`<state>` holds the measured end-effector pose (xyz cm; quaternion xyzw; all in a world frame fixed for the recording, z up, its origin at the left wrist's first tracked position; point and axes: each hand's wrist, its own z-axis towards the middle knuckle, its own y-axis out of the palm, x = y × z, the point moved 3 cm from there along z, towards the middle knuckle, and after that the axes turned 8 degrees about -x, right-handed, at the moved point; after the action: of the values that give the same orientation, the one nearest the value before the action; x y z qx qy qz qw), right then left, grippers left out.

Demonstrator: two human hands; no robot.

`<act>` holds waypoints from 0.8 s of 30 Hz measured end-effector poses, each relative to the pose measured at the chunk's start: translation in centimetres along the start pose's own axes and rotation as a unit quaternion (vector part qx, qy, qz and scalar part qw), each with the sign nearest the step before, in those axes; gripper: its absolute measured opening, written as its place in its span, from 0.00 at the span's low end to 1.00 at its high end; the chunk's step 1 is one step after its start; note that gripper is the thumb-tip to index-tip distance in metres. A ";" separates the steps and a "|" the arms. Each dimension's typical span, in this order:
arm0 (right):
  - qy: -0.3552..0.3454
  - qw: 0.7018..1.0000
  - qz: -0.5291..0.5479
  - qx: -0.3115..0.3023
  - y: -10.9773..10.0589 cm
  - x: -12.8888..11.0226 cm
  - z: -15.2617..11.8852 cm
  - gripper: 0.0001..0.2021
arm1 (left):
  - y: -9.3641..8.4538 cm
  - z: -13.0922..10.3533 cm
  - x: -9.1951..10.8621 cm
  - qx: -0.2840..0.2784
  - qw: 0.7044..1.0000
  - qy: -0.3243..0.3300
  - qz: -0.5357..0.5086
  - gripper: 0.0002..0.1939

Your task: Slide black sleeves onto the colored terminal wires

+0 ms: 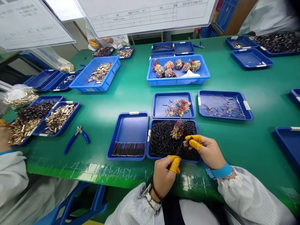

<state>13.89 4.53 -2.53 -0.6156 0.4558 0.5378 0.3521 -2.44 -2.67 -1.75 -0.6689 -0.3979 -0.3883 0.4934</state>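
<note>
Yellow finger cots cover the fingertips of both my hands. My left hand (pixel 165 173) is closed in a pinch on thin red and green wires (pixel 178 150) at the front edge of a tray. My right hand (pixel 209 151), to the right and slightly higher, pinches a small black sleeve (pixel 191 139) near the wires' far end. Whether the wires are inside the sleeve is hard to see. Below the hands is a blue tray (pixel 150 147) full of short black sleeves (pixel 161 137), with a bundle of coloured wires with gold tips (pixel 178 128) lying on top.
Left of it, a tray (pixel 130 125) holds a row of black-sleeved wires (pixel 128 149). Behind are trays with a wire pile (pixel 179 107) and loose wires (pixel 231 109). Blue-handled cutters (pixel 77 139) lie left. Another person's hand (pixel 4 134) is at far left. Paper sheets (pixel 145 15) hang above.
</note>
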 end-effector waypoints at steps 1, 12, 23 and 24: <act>0.004 1.000 0.028 0.000 0.1 0.1 0.0 0.09 | 0.0 0.0 0.0 0.004 1.000 -0.001 0.004 0.13; 0.010 0.995 0.098 -0.003 0.3 0.8 0.0 0.07 | 0.1 0.0 0.0 0.008 1.000 -0.004 0.018 0.13; 0.021 0.992 0.121 -0.017 0.4 1.5 0.2 0.07 | 0.1 0.0 0.0 0.008 1.000 0.008 0.007 0.13; 0.022 0.992 0.124 -0.018 0.4 1.6 0.2 0.07 | 0.1 0.0 0.0 0.009 1.000 0.007 0.007 0.13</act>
<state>13.45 4.24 -4.06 -0.5724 0.5265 0.5717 0.2615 -2.40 -2.70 -1.80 -0.6645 -0.3932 -0.3861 0.5047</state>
